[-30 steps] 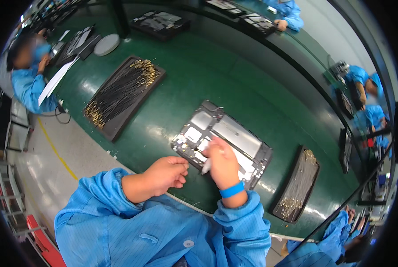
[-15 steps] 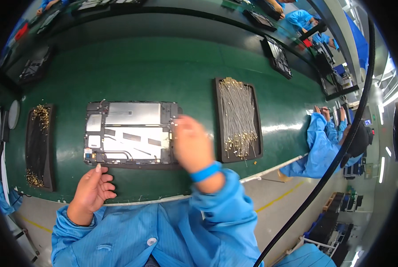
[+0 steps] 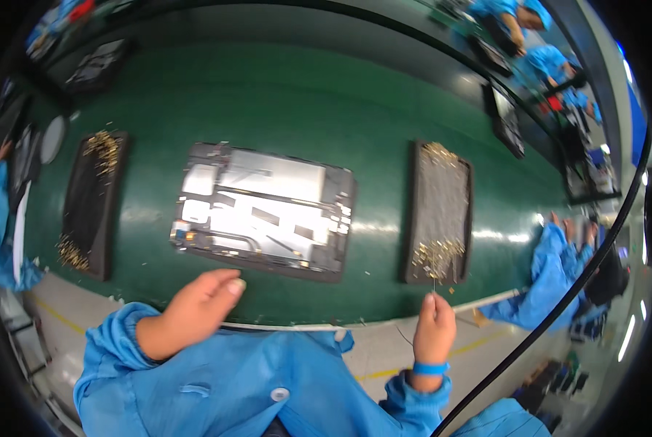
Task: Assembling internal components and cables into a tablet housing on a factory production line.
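At the near edge of the tabletop [image 3: 370, 295], the thin strand [image 3: 434, 285] in the right grip [image 3: 434, 335] is too fine for me to tell whether it clears the right tray [image 3: 411, 240]. I can't see the palm behind the left grip [image 3: 198, 309]. Glare and blur smear the flat device's [image 3: 268, 211] small parts. The left tray's [image 3: 117, 211] strands merge, perhaps partly from shadow. Beyond the tabletop's left edge, the dark rim crops a blue sleeve [image 3: 0, 229].

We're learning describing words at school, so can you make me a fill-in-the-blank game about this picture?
1. The table is coloured ____.
2. The open device lies between ____ cable trays.
3. The wristband behind the right hand is coloured ____.

Missing words: green; two; blue.
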`<act>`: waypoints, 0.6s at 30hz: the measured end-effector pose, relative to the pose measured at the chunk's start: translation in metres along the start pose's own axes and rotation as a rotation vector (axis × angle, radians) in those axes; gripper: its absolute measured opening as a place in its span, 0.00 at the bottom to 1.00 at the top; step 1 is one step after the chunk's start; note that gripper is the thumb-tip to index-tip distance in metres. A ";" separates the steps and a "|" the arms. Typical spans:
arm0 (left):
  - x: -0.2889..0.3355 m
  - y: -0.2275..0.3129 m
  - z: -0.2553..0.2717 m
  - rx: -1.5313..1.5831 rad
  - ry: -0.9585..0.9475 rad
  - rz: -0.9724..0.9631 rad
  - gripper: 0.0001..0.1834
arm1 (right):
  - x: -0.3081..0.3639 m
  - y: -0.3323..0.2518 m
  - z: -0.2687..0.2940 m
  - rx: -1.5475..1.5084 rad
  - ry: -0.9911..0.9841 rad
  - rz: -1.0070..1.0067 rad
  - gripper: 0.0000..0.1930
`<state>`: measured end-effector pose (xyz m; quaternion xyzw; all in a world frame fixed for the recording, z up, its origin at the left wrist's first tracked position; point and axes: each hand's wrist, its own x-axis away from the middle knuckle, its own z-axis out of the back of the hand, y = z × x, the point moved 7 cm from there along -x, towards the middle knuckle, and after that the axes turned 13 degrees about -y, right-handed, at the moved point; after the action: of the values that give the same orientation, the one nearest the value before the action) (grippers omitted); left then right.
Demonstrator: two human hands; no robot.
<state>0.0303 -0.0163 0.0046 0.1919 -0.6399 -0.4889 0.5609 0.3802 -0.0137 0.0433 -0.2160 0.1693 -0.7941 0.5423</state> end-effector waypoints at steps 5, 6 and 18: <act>0.035 0.091 -0.049 -0.954 0.032 -0.907 0.15 | 0.047 -0.126 -0.038 -0.257 -0.769 0.782 0.06; 0.046 0.096 -0.052 -0.906 0.067 -1.089 0.15 | 0.046 -0.135 -0.045 -0.266 -0.776 0.792 0.06; -0.009 0.079 -0.031 -0.847 0.272 -0.773 0.08 | 0.026 -0.101 -0.121 -1.209 -0.947 -0.300 0.12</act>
<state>0.0847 0.0138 0.0629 0.2317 -0.1947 -0.8418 0.4469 0.2285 0.0020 -0.0044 -0.8104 0.2919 -0.4520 0.2320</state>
